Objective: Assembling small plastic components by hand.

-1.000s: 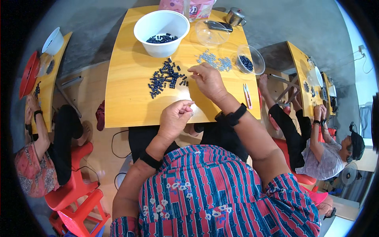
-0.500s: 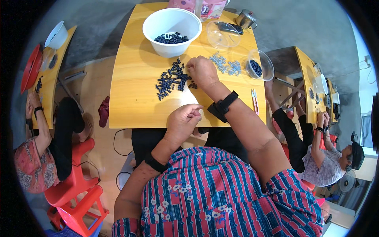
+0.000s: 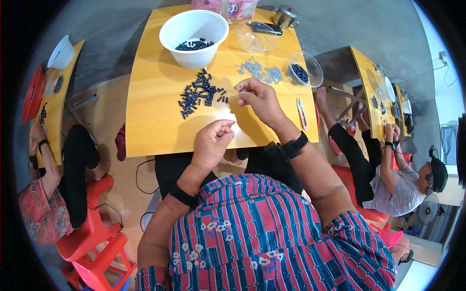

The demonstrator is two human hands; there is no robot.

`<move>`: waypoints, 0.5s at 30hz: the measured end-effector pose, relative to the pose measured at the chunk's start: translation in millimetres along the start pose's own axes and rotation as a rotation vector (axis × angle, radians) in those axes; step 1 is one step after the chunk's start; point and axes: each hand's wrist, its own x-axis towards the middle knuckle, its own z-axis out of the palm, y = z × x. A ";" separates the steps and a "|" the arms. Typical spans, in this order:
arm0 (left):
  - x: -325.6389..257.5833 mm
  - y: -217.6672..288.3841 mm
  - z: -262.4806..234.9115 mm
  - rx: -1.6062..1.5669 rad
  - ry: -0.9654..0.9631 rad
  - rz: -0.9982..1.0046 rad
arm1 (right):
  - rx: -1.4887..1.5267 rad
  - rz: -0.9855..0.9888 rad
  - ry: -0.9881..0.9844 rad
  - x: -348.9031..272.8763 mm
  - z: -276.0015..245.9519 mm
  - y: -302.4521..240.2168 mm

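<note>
My left hand [image 3: 211,144] hovers over the near edge of the yellow table, fingers curled and thumb against the index finger. What it pinches, if anything, is too small to make out. Slightly farther off and to the right, my right hand [image 3: 263,103] is raised over the tabletop, its thumb and index fingertips brought together; any tiny piece between them is hidden. Left of it lies a loose pile of small black cylindrical parts [image 3: 195,95], with a few stray ones by its right side. Beyond the right hand are small clear-and-grey pieces [image 3: 260,71] in a scattered heap.
A white bowl [image 3: 193,54] holding more black parts stands at the back. To the right sit a clear tub [image 3: 316,68] with black parts, a clear dish [image 3: 245,47], a phone [image 3: 268,29], a metal cup [image 3: 285,17] and thread snips [image 3: 302,114]. People work at side tables.
My right hand has come back toward me from the edge of the black pile. My left hand stays curled near the table edge. The whole view has shifted a little.
</note>
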 end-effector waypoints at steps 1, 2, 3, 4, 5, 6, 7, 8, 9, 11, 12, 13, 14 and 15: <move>0.2 0.3 0.1 0.004 0.010 0.006 | -0.001 0.005 0.006 -8.5 -0.2 2.0; 0.8 -0.7 -1.0 0.043 0.013 0.006 | 0.087 0.008 -0.021 -16.3 1.1 4.2; 0.9 -2.5 -2.0 0.042 0.012 0.001 | 0.176 0.011 -0.049 -23.3 2.7 5.9; 0.5 -4.5 -3.2 -0.026 0.022 0.002 | 0.202 0.011 -0.073 -28.9 4.7 7.3; 1.1 -6.5 -4.3 -0.094 0.031 0.004 | 0.205 0.017 -0.071 -34.1 6.7 8.9; 2.0 -8.2 -5.6 -0.127 0.015 -0.014 | 0.271 0.033 -0.083 -38.8 9.1 10.4; 3.1 -9.8 -4.8 -0.126 0.017 -0.019 | 0.338 0.049 -0.096 -42.6 11.0 11.7; 4.5 -8.3 -3.8 -0.184 0.026 -0.003 | 0.352 0.043 -0.117 -45.7 11.9 12.9; 4.4 -6.5 -2.8 -0.241 0.036 0.014 | 0.356 0.046 -0.118 -47.9 14.0 14.3; 2.5 -4.8 -1.3 -0.259 0.051 0.029 | 0.359 -0.007 -0.116 -49.6 18.9 16.8; 2.3 -4.8 -1.7 -0.254 0.049 0.025 | 0.362 -0.008 -0.117 -49.9 19.4 18.1; 2.2 -4.6 -2.0 -0.250 0.045 0.021 | 0.365 -0.006 -0.118 -50.0 19.5 19.7; 1.6 -5.7 -2.4 -0.247 0.046 0.021 | 0.369 -0.003 -0.118 -50.3 20.3 20.7; 1.3 -6.7 -2.6 -0.242 0.049 0.031 | 0.372 -0.005 -0.118 -50.4 21.2 21.4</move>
